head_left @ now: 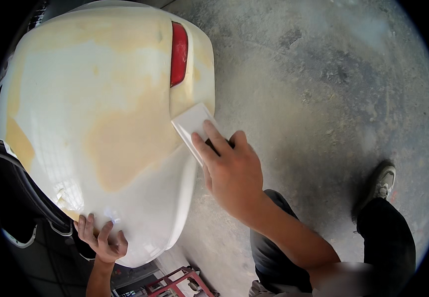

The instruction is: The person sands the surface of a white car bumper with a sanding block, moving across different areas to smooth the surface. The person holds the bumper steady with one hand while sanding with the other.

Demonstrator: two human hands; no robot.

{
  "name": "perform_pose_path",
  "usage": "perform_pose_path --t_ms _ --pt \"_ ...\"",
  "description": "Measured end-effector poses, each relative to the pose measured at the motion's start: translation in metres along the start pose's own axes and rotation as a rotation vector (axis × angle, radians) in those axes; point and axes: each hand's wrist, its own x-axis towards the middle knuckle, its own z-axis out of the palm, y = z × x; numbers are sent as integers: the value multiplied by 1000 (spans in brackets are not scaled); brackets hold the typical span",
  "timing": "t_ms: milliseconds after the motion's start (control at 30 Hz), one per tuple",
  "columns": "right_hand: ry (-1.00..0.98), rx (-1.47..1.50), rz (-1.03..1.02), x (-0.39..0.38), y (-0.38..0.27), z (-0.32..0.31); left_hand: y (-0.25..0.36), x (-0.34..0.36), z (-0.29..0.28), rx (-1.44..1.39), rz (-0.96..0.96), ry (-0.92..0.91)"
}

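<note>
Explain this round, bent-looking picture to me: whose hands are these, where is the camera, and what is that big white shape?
There is no machine here: a person is working with two bare hands. The single picture comes from a wide fisheye camera worn on the person's head, looking down, which is why straight edges curve near the rim. The big white shape is a car body panel with tan filler patches and a red tail light. The right hand presses a flat white spreader against the panel's edge, its fingers lying on top of it. The left hand rests against the panel's lower rim, holding nothing. Below are the grey concrete floor, the person's dark trousers and one shoe.
</note>
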Motion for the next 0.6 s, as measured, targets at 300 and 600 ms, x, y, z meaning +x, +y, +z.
perform_pose_path --t_ms 300,600 --pt "9 47 42 2 -5 -2 0 -1 2 10 5 4" --pt "111 257 -46 -6 -4 12 -1 -1 1 0 2 3"
